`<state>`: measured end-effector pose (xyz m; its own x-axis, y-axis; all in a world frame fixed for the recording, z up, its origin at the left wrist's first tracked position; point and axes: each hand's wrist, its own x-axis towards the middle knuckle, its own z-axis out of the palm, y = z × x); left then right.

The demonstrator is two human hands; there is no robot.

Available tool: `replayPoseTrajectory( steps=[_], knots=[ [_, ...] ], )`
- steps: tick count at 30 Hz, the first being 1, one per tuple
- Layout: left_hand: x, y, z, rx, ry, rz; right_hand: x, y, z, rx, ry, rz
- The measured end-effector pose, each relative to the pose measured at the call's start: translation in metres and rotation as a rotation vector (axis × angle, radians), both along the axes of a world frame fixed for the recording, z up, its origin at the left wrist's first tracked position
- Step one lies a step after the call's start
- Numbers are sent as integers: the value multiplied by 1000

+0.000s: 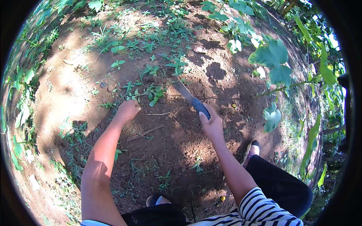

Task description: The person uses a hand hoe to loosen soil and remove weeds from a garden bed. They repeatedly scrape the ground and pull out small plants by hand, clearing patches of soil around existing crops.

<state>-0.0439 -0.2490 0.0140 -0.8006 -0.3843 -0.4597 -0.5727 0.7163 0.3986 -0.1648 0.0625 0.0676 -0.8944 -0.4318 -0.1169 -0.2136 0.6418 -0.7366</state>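
My right hand [212, 124] grips the wrapped grey-blue handle [201, 108] of a broad-bladed knife. Its metal blade [183, 89] points up and left, the tip end at the soil just below a small leafy weed [177, 65]. Left of the knife, my left hand [128, 109] is low over the ground with its fingers curled in. Green weeds [155, 94] lie right at its far edge, their leaves spreading towards the blade. Whether a stem is inside those fingers is hidden.
Brown soil [175, 147] carries a flat strip of wood [145, 132], a thin dry stick [157, 114] and two small yellow fruits [234, 105]. Large-leaved plants [273, 56] reach in from the right. More low weeds [147, 31] grow ahead. My shoes [251, 148] stand apart near my knees.
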Motion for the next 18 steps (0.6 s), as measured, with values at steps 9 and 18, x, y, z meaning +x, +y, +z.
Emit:
replayPoseTrajectory(
  steps=[9, 18],
  knots=[
    [-18, 2, 5, 26, -92, 0, -17, 62, 52, -255, -527, -439],
    [-12, 7, -9, 22, 41, -46, -14, 34, -18, -234, -356, -333]
  ],
)
